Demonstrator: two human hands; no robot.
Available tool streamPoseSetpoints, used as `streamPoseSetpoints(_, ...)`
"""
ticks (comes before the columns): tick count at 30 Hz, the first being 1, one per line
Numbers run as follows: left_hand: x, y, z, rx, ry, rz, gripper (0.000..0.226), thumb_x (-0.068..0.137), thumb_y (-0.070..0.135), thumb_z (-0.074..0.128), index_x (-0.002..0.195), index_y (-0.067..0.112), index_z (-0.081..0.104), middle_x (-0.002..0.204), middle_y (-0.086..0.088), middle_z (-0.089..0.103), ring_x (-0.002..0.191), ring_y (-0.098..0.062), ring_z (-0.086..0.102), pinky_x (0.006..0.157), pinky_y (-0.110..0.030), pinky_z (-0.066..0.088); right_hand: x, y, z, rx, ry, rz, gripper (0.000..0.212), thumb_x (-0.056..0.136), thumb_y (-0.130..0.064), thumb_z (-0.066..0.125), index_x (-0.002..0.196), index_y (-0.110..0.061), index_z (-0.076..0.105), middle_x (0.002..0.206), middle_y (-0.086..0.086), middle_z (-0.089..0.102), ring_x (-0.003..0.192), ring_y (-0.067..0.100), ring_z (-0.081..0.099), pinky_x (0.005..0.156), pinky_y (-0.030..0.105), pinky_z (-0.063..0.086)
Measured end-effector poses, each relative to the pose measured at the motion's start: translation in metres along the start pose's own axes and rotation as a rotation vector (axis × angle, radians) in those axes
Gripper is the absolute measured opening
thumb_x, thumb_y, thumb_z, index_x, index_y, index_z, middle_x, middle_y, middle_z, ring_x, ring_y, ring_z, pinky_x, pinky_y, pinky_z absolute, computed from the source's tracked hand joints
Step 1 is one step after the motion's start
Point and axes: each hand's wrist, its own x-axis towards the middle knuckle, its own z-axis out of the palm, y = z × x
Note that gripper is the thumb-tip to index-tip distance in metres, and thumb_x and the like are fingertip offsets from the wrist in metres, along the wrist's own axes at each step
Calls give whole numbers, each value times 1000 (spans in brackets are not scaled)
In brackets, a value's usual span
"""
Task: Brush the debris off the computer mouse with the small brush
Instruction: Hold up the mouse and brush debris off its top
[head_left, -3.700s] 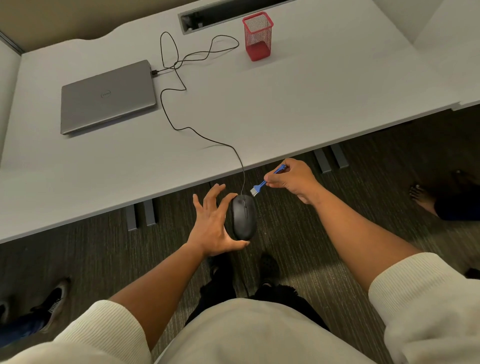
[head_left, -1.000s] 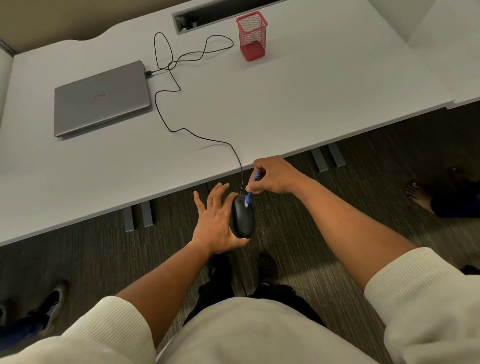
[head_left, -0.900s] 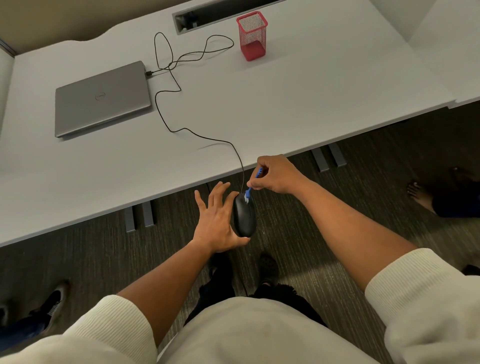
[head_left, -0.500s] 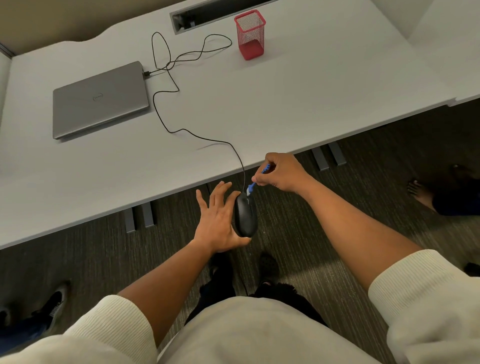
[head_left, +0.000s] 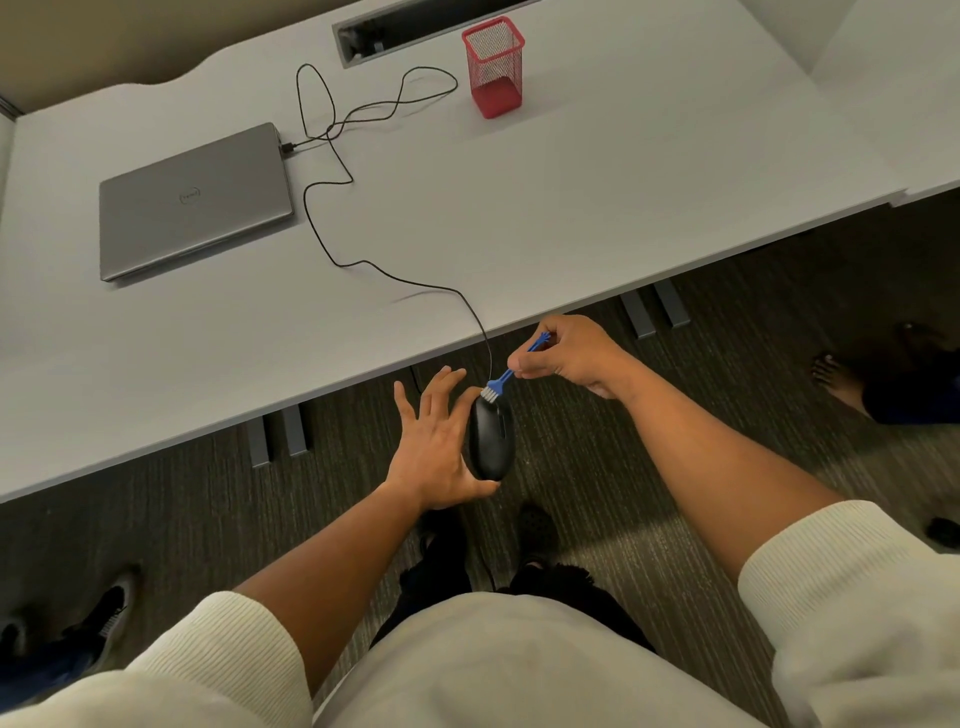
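Note:
My left hand (head_left: 434, 447) holds a black wired computer mouse (head_left: 491, 440) in the air below the desk's front edge, thumb under its near end and fingers spread along its left side. My right hand (head_left: 569, 354) pinches a small blue brush (head_left: 511, 370) with pale bristles. The bristles rest on the far end of the mouse, beside the spot where the black cable (head_left: 332, 241) enters it.
The cable runs up over the white desk (head_left: 597, 218) to a closed grey laptop (head_left: 195, 200) at the left. A red mesh pen holder (head_left: 494, 66) stands at the back. Other people's feet show on the carpet at far right (head_left: 836, 375) and lower left (head_left: 111, 613).
My right hand has drawn back to the right, tilting the brush from steep to slanted, with the bristles still at the mouse's far end. The left hand and mouse hardly moved.

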Motion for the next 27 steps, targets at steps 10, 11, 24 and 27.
streamPoseSetpoints(10, -5, -8, 4, -8, 41, 20, 120, 56, 87, 61, 151, 23, 26, 160, -7, 10, 153, -30, -1, 115, -72, -9, 1, 13, -2, 221, 102, 65, 25, 76, -3, 83, 90, -6, 63, 97, 15, 74, 86, 19, 77, 79, 30, 63)
streamPoseSetpoints(11, -5, -8, 4, -6, 39, 19, 120, 56, 87, 61, 151, 23, 26, 160, -7, 10, 153, -30, -1, 115, -72, -9, 0, 12, -1, 258, 56, 67, 26, 75, -2, 84, 91, -6, 64, 98, 16, 74, 87, 19, 77, 76, 27, 62)
streamPoseSetpoints(24, -6, -9, 6, -19, 30, 24, 119, 57, 87, 59, 152, 23, 26, 161, -7, 9, 153, -29, -3, 114, -72, -9, 1, 20, 1, 268, 157, 83, 25, 77, -2, 82, 88, -7, 60, 96, 16, 72, 90, 22, 76, 82, 32, 62)
streamPoseSetpoints(27, -7, -8, 7, -32, 31, 33, 120, 57, 88, 59, 153, 23, 26, 161, -7, 10, 154, -29, -1, 115, -72, -10, -2, 17, 3, 304, 57, 70, 27, 74, -3, 84, 87, -8, 62, 97, 17, 74, 91, 23, 76, 83, 33, 62)
